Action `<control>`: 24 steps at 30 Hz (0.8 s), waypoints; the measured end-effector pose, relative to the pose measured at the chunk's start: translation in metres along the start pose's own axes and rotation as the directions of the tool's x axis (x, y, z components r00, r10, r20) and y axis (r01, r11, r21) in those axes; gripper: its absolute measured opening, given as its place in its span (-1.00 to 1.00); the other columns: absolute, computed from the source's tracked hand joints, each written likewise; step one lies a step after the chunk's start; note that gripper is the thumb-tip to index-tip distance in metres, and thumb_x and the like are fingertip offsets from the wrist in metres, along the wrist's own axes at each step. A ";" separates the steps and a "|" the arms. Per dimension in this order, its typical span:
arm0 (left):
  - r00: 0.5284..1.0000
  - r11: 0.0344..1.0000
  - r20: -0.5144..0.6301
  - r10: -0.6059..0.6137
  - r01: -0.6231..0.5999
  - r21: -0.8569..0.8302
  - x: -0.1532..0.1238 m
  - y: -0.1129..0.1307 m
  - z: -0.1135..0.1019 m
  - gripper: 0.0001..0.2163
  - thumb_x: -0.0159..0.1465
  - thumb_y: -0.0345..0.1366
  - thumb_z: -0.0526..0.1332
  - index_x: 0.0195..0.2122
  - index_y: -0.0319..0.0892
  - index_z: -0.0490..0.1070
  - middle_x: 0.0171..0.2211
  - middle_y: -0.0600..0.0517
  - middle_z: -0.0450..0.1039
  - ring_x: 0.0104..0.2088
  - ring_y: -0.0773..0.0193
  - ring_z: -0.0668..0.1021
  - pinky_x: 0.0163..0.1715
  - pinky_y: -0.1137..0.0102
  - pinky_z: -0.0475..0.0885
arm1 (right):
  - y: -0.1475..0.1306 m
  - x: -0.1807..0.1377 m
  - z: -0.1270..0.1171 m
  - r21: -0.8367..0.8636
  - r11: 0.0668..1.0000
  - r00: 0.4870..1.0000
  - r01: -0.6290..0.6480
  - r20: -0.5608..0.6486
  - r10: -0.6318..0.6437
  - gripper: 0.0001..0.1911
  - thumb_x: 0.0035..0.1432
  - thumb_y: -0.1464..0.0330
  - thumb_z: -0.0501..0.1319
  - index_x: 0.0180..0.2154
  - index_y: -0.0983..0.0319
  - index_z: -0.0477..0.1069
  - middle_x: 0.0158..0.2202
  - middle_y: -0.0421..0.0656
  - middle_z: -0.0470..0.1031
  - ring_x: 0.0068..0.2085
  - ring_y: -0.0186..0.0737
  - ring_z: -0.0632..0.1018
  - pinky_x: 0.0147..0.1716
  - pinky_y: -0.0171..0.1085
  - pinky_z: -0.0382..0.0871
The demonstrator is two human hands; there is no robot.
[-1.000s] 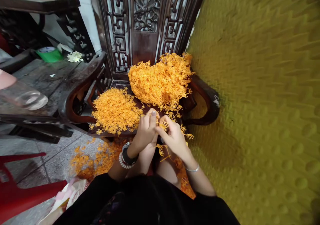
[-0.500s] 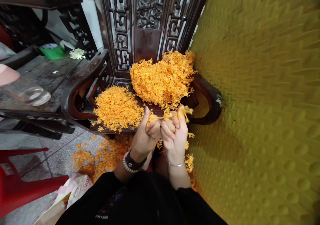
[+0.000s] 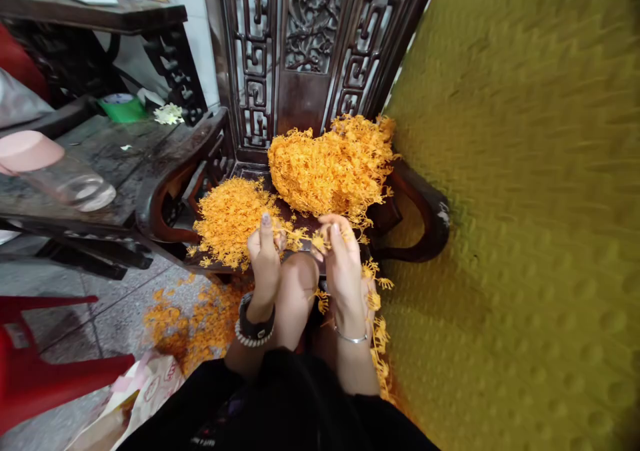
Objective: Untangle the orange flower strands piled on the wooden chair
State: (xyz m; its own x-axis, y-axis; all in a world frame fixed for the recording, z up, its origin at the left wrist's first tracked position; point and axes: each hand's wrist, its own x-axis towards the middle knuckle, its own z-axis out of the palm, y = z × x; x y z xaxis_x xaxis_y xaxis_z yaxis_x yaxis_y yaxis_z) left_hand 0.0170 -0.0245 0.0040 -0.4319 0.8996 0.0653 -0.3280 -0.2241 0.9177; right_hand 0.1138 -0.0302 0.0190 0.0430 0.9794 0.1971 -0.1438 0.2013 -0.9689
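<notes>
My left hand point(image 3: 263, 257) and my right hand point(image 3: 343, 261) are raised in front of a carved dark wooden chair point(image 3: 300, 91), fingers closed. Between them runs a thin orange strand of small plastic pieces point(image 3: 303, 237), pinched at both ends. More of the strand trails down past my right wrist point(image 3: 377, 324). On the seat lies a flat heap of loose orange bits point(image 3: 231, 217) at the left and a taller tangled orange mass point(image 3: 333, 167) at the back right. My knee point(image 3: 295, 291) shows between the hands.
Orange bits litter the tiled floor point(image 3: 190, 317) under the seat. A dark wooden table point(image 3: 95, 151) with a clear jar point(image 3: 75, 184) and green tape roll point(image 3: 123, 107) stands left. A red plastic stool point(image 3: 45, 364) is low left. A yellow dimpled surface point(image 3: 525, 204) fills the right.
My hands have drawn apart, left hand moving left, stretching the orange strand between them. Earlier they were pressed close together around it. The view has shifted slightly.
</notes>
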 end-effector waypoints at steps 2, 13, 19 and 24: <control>0.999 1.000 -0.044 -0.001 0.002 0.017 0.005 -0.002 -0.006 -0.53 0.26 0.10 0.03 -0.64 -0.13 0.04 -0.66 0.13 0.05 -0.62 0.42 0.18 -0.60 0.42 0.14 | 0.009 -0.006 0.005 -0.111 0.994 0.999 0.017 -0.046 -0.022 -0.55 0.28 0.00 -0.15 -0.44 0.17 0.18 -0.54 -0.26 0.04 -0.56 -0.34 0.13 -0.57 -0.30 0.05; 0.967 0.923 -0.131 0.220 -0.163 0.348 0.007 -0.007 -0.017 -0.57 0.28 0.02 0.03 -0.63 -0.15 0.13 -0.67 0.14 0.10 -0.61 0.40 0.20 -0.56 0.41 0.12 | 0.017 0.002 0.025 -0.280 0.959 0.998 0.030 0.065 -0.012 -0.62 0.32 0.09 -0.14 -0.09 0.15 0.28 -0.24 -0.13 0.37 -0.35 -0.27 0.40 -0.41 -0.29 0.27; 0.965 0.899 -0.087 0.246 -0.194 0.392 0.024 -0.012 -0.030 -0.52 0.28 0.01 0.05 -0.68 -0.15 -0.01 -0.70 0.16 -0.06 -0.64 0.42 0.07 -0.61 0.40 -0.01 | 0.021 0.009 0.029 -0.280 0.960 0.946 0.026 0.318 0.067 -0.56 0.26 0.08 0.01 -0.54 0.22 0.25 -0.60 -0.27 0.14 -0.54 -0.38 0.20 -0.52 -0.33 0.09; 0.960 0.939 -0.091 0.264 -0.235 0.252 0.049 -0.011 -0.026 -0.48 0.27 0.06 0.02 -0.68 -0.14 -0.10 -0.71 0.17 -0.12 -0.66 0.44 0.04 -0.64 0.41 -0.04 | 0.021 0.007 0.048 -0.136 0.989 0.903 -0.059 0.416 0.111 -0.47 0.26 0.02 -0.03 -0.63 0.21 0.11 -0.66 -0.30 0.07 -0.59 -0.41 0.13 -0.57 -0.31 0.01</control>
State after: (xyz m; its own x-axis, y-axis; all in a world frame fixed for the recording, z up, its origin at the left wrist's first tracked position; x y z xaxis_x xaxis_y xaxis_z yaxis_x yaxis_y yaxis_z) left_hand -0.0225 0.0123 -0.0127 -0.5782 0.7700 0.2696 0.0052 -0.3270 0.9450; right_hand 0.0633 -0.0185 0.0075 -0.3882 0.9119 0.1329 -0.0105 0.1399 -0.9901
